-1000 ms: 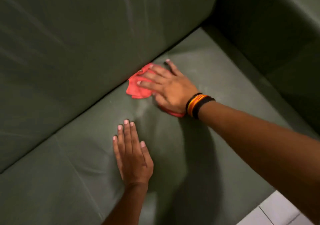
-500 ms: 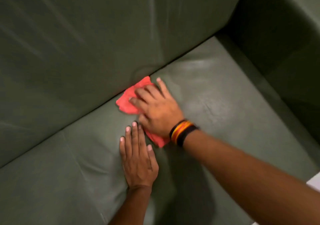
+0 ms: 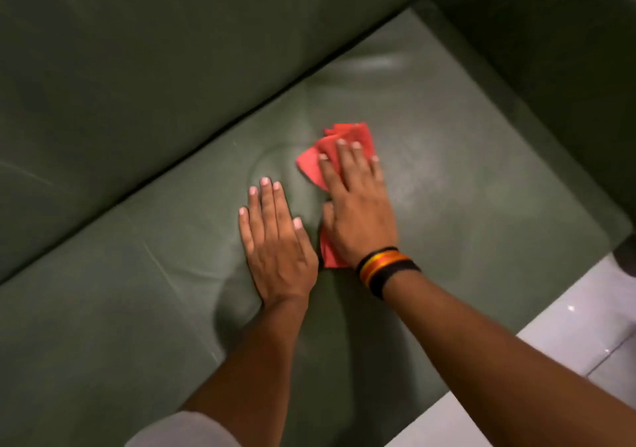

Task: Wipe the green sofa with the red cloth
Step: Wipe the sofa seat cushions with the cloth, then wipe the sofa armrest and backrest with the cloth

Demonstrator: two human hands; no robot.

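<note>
The green sofa's seat cushion (image 3: 481, 178) fills most of the view, with the backrest (image 3: 155, 68) above it. A crumpled red cloth (image 3: 347, 138) lies on the middle of the seat. My right hand (image 3: 358, 212), with a striped wristband, presses flat on the cloth and covers most of it; red shows past the fingertips and near the wrist. My left hand (image 3: 275, 240) lies flat on the cushion just left of it, fingers together, holding nothing.
The sofa's armrest (image 3: 550, 50) rises at the right. A seam (image 3: 182, 267) crosses the seat left of my hands. Pale tiled floor (image 3: 585, 336) shows past the seat's front edge at the lower right.
My right hand has slid the red cloth away from the backrest crease toward the front of the seat, ending beside my left hand. The left hand has stayed planted.
</note>
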